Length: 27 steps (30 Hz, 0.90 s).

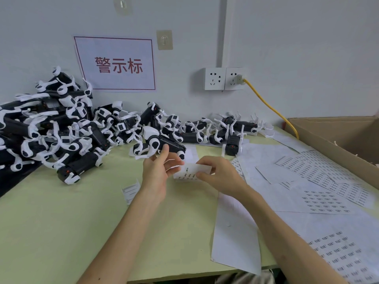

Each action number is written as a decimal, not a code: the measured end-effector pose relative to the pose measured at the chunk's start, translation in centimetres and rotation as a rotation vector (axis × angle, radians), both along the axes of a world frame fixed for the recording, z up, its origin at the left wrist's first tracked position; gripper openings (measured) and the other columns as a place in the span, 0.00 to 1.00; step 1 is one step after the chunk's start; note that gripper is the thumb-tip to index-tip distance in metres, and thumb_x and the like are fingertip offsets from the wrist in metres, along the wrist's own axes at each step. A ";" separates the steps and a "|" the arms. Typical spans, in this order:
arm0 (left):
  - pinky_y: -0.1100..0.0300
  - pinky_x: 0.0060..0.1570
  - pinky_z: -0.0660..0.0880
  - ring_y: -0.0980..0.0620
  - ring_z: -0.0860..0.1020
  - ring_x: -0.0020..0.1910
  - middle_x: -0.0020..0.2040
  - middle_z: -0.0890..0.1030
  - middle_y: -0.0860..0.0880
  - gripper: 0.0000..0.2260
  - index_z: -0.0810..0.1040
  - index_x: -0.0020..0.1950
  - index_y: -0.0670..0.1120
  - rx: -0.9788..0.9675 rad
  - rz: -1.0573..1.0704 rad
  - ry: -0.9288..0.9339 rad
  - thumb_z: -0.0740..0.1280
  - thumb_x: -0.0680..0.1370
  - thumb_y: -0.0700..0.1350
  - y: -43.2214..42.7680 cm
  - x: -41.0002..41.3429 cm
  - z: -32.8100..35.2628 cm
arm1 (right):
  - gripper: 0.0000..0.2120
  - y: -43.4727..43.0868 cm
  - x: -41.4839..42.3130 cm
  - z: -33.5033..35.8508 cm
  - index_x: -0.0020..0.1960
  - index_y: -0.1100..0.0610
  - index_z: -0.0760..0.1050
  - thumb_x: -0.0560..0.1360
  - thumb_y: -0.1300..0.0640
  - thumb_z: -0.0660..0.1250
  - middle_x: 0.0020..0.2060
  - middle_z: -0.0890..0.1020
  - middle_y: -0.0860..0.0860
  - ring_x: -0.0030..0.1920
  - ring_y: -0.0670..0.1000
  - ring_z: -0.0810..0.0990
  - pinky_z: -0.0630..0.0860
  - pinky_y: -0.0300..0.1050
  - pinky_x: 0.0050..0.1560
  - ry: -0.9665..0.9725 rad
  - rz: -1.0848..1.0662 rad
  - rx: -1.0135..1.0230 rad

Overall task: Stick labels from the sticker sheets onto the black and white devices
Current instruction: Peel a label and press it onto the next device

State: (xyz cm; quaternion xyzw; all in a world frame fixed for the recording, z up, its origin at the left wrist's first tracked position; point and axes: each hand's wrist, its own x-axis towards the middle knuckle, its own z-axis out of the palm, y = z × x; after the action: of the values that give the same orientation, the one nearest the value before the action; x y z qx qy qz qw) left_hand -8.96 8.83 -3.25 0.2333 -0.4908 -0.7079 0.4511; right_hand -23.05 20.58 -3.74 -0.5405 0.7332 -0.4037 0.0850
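Observation:
A small sticker sheet [191,171] with rows of dark labels is held above the pale green table [82,212]. My left hand [162,171] supports its left edge, palm turned up, fingers lightly bent. My right hand [215,175] pinches the sheet's right part from above. Just behind my left fingers lies a black and white device [162,143]. A big heap of such devices [51,128] fills the left, and a row of them [221,130] runs along the wall.
More sticker sheets [320,191] and backing papers [235,238] cover the table's right side. A cardboard box [336,138] stands at the far right. A yellow cable [270,107] runs from the wall socket [223,78]. A small folded paper [131,190] lies left of my left wrist.

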 end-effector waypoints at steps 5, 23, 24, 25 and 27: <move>0.63 0.35 0.72 0.56 0.77 0.35 0.40 0.86 0.49 0.23 0.84 0.33 0.49 -0.070 0.033 -0.045 0.62 0.86 0.49 -0.2 0.1 -0.1 | 0.07 0.1 0.0 0.4 0.54 0.60 0.81 0.77 0.66 0.71 0.46 0.84 0.54 0.49 0.60 0.84 0.80 0.58 0.53 -0.229 0.063 -0.158; 0.52 0.48 0.78 0.53 0.84 0.52 0.61 0.85 0.51 0.29 0.63 0.71 0.49 -0.195 -0.196 -0.173 0.73 0.76 0.36 0.3 -0.7 -1.1 | 0.14 0.5 -0.2 1.1 0.51 0.51 0.84 0.76 0.70 0.69 0.53 0.84 0.50 0.48 0.46 0.82 0.80 0.40 0.46 -0.454 0.092 -0.410; 0.53 0.46 0.79 0.53 0.84 0.51 0.61 0.85 0.51 0.28 0.63 0.70 0.48 -0.192 -0.191 -0.171 0.73 0.76 0.36 0.2 -0.7 -1.1 | 0.14 0.5 -0.2 1.0 0.51 0.51 0.84 0.76 0.69 0.70 0.53 0.84 0.49 0.49 0.47 0.82 0.80 0.41 0.47 -0.443 0.092 -0.403; 0.53 0.45 0.80 0.52 0.85 0.50 0.61 0.85 0.50 0.27 0.63 0.69 0.46 -0.192 -0.184 -0.173 0.73 0.77 0.35 0.2 -0.8 -1.2 | 0.13 0.4 -0.3 0.9 0.52 0.52 0.83 0.76 0.68 0.70 0.53 0.84 0.49 0.51 0.48 0.82 0.80 0.42 0.48 -0.423 0.087 -0.395; 0.47 0.51 0.81 0.50 0.84 0.52 0.60 0.85 0.49 0.27 0.62 0.70 0.43 -0.185 -0.164 -0.176 0.73 0.77 0.35 0.3 -1.0 -1.3 | 0.10 0.3 -0.3 0.7 0.52 0.54 0.83 0.76 0.67 0.71 0.52 0.83 0.48 0.51 0.48 0.81 0.79 0.47 0.51 -0.346 0.065 -0.368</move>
State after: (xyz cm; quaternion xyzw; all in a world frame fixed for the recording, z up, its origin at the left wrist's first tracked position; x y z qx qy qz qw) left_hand -9.97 9.10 -4.56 0.2112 -0.6090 -0.6709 0.3666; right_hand -23.32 20.87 -3.04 -0.4931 0.6042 -0.6138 0.1225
